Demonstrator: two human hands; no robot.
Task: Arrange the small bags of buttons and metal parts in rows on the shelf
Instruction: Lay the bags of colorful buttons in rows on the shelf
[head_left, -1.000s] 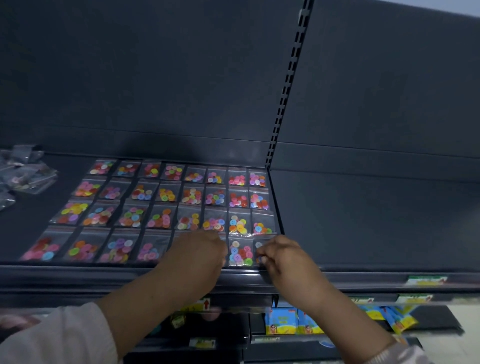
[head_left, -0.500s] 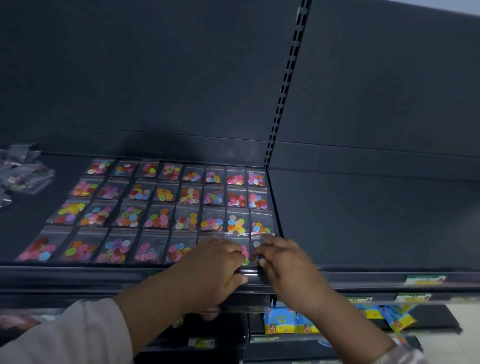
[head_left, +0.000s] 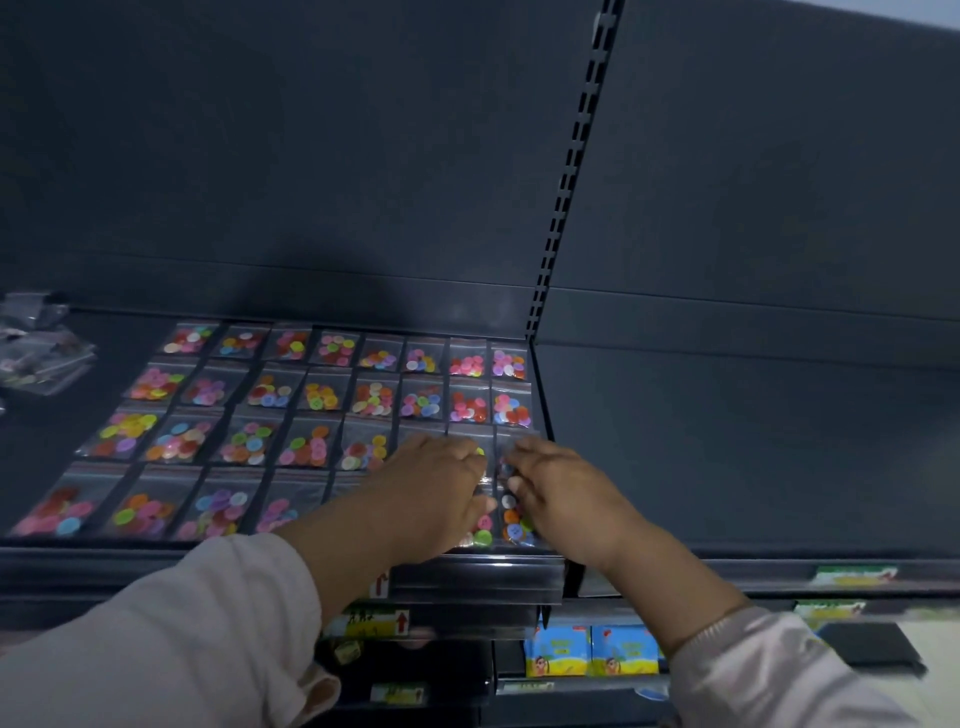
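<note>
On the shelf (head_left: 727, 467), flat hands (head_left: 498, 493) on bags (head_left: 511, 519).

The shelf (head_left: 727, 457) and its back panel (head_left: 311, 156) are dark slate grey. The small bags (head_left: 322, 395) are clear plastic, each with a thin red strip along the top, and hold buttons (head_left: 156, 384) in pink, orange, yellow, green, blue and purple. The sleeves (head_left: 182, 634) are pale pink. Below, the packets (head_left: 592, 649) are blue and yellow, and the price labels (head_left: 374, 621) are yellow with red arrows.
</note>
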